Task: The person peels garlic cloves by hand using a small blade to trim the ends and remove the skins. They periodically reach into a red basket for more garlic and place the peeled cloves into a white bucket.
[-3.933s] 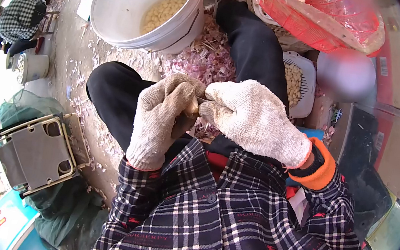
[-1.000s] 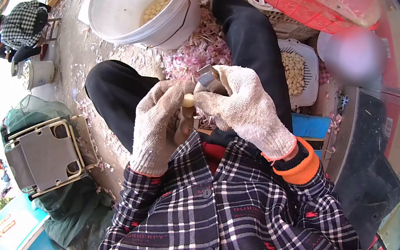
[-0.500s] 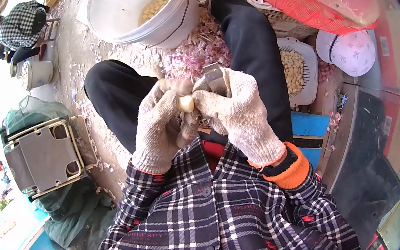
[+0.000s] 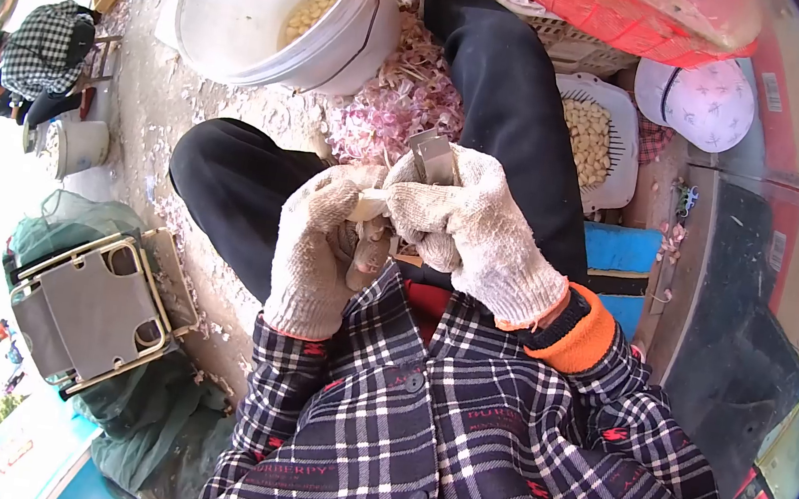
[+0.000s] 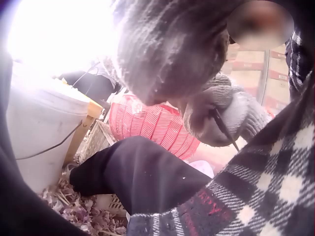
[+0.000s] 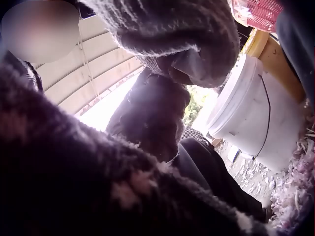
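In the head view both hands wear off-white knitted gloves and meet in front of the chest. My left hand (image 4: 313, 253) pinches a pale peeled garlic clove (image 4: 369, 206) between thumb and fingers. Gripped in my right hand (image 4: 493, 232) is a small knife with a flat metal blade (image 4: 435, 158), which sticks up past the index finger. The right thumb lies right at the clove. In the left wrist view a thin dark strip (image 5: 225, 129) of the knife shows at the right glove. The right wrist view is dark, and the clove is hidden there.
A large white bucket (image 4: 248, 18) with peeled cloves stands ahead beside a heap of pinkish garlic skins (image 4: 402, 114). Right of the leg sits a white basket (image 4: 619, 173) of cloves, below a red basket (image 4: 642, 19). A folding chair (image 4: 94, 310) stands left; another person (image 4: 48, 47) sits farther off.
Since the earliest frame, the knife blade has swung up and away from the clove. Over the last second the clove has turned in the left fingers and the right hand has shifted slightly lower.
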A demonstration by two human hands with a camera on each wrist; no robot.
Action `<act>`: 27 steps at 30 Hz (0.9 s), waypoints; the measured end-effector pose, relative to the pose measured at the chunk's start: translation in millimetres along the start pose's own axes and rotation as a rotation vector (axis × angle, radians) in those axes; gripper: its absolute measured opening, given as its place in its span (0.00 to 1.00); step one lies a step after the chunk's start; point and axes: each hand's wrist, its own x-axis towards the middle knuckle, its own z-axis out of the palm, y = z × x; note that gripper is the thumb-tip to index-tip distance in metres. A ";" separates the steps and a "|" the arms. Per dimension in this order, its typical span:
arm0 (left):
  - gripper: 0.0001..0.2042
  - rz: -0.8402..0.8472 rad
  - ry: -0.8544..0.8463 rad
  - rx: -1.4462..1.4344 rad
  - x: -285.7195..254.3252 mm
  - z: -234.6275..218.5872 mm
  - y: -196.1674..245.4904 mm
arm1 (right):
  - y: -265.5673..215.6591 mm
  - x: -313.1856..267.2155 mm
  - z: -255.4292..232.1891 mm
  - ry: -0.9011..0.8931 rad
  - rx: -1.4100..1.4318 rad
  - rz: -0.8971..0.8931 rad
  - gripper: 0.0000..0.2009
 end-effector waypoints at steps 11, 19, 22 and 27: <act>0.22 0.140 -0.126 -0.208 5.4 -12.6 1.6 | -16.0 13.6 -31.4 0.016 -0.784 -0.295 0.09; 0.20 0.235 -0.066 -0.106 31.3 -9.9 42.8 | -26.0 25.5 -26.4 0.039 -1.549 -0.557 0.07; 0.20 0.353 0.028 -0.125 56.5 -2.2 83.7 | -52.1 24.1 -13.9 0.005 -1.563 -0.486 0.11; 0.20 0.359 0.015 -0.001 89.4 -10.2 110.0 | -105.9 -3.6 5.2 0.313 -1.384 -0.854 0.11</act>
